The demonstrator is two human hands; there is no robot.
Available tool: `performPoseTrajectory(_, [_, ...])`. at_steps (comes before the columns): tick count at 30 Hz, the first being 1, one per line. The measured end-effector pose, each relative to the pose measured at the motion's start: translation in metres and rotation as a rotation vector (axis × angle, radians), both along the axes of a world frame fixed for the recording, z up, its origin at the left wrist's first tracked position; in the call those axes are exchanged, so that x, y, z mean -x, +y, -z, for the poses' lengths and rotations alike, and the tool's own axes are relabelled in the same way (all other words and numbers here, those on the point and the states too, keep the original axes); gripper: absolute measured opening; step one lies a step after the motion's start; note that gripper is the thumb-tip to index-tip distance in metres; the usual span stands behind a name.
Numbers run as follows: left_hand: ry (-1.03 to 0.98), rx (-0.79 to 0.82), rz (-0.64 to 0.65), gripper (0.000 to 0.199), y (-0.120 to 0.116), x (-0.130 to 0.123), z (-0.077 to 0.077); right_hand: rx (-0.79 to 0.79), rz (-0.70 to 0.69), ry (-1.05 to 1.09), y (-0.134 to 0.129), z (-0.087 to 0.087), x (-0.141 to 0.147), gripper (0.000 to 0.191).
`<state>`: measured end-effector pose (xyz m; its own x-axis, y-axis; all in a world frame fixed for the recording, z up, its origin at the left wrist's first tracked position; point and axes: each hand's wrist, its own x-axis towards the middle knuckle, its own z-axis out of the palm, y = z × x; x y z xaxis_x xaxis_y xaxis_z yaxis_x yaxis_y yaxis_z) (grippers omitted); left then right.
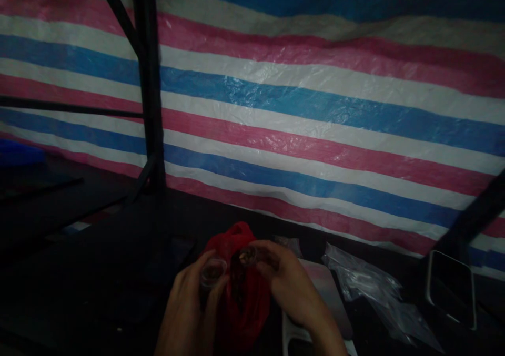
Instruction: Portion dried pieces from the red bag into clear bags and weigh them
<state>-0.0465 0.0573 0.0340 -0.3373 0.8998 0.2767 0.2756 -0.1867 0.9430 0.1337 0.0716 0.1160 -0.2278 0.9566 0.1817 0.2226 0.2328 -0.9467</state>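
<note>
Two hands work low in the near middle of a dim scene. The left hand grips a small clear jar; the right hand pinches what looks like a small round lid just right of it. Between them sits a red bag on the dark counter. Clear plastic bags lie to the right, a striped tarp hangs far behind.

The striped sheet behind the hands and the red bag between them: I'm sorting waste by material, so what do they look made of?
The striped sheet looks like woven plastic tarpaulin, glossy and crinkled, with light glinting off its creases. The red bag between the left hand and right hand seems thin plastic film, limp and bunched; the dim light leaves this unsure.
</note>
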Motion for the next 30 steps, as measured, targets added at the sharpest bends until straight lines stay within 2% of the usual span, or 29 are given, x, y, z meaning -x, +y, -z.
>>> performPoseTrajectory(4, [-0.006, 0.014, 0.115, 0.056, 0.000, -0.008, 0.001, -0.038, 0.013, -0.010, -0.010, -0.009, 0.004, 0.045])
performPoseTrajectory(9, [0.044, 0.000, 0.116, 0.059, 0.001, -0.011, -0.003, -0.216, 0.066, -0.237, -0.021, -0.016, 0.024, 0.051])
performPoseTrajectory(14, [0.019, 0.007, 0.114, 0.066, 0.002, -0.013, -0.008, -0.287, 0.008, -0.244, -0.023, -0.021, 0.037, 0.061])
performPoseTrajectory(23, [-0.073, -0.002, 0.100, 0.063, 0.003, -0.009, -0.004, -0.207, 0.084, -0.192, -0.020, -0.018, 0.034, 0.056])
performPoseTrajectory(30, [0.071, -0.082, 0.118, 0.060, 0.006, -0.004, 0.014, -0.056, 0.105, -0.123, -0.015, -0.003, 0.027, 0.048])
